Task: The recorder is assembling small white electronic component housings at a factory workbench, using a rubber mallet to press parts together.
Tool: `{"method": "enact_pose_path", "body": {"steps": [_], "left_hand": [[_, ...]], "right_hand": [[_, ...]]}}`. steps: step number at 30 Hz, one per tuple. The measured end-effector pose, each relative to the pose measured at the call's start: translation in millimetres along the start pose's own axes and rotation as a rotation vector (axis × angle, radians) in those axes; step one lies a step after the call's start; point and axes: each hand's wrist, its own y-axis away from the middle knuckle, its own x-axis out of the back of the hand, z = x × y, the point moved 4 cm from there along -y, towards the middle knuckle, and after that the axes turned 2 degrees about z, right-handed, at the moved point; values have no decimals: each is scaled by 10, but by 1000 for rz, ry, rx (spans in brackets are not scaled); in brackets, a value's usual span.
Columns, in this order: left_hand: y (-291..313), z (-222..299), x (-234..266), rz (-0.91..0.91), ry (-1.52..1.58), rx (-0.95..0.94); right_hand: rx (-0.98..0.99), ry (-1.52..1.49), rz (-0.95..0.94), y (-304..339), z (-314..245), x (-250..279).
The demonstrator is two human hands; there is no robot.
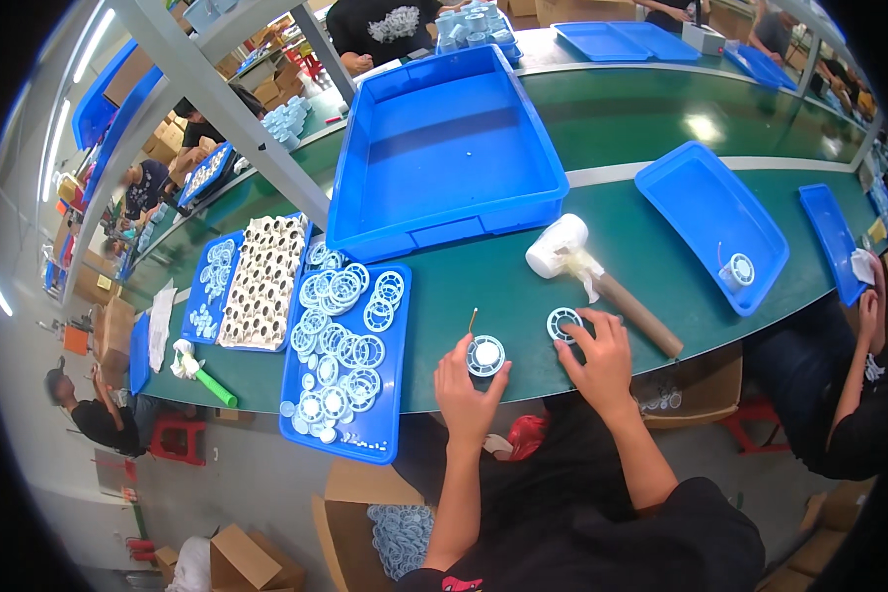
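Note:
My left hand point(466, 395) is closed around the rim of a round light-blue wheel-like part point(485, 356) with a white centre. A thin brownish wire stands up beside that part. To its right, my right hand point(600, 363) grips a light-blue slotted plastic ring point(563, 325) between thumb and fingers, at the green table top. The two pieces are apart. Left of my left hand lies a blue tray point(390, 395) with many similar rings and small discs. A white-headed mallet point(559, 247) with a brown handle rests beyond my right hand.
A large blue bin point(444, 232) stands ahead. On the right is a blue tray point(696, 212) holding one round part; at left are an egg-carton-like tray point(262, 281) and a green-handled mallet point(215, 387). A metal post point(237, 128) rises at left. Co-workers sit around.

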Motion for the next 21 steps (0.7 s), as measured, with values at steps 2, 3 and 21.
{"method": "enact_pose_path", "body": {"steps": [2, 3, 21], "left_hand": [[-1, 0, 0, 0, -1, 0], [-1, 2, 0, -1, -3, -2], [-14, 13, -10, 8, -11, -18]], "right_hand": [[-3, 1, -3, -4, -3, 3], [-5, 3, -6, -5, -3, 5], [-24, -18, -10, -19, -11, 24]]}}
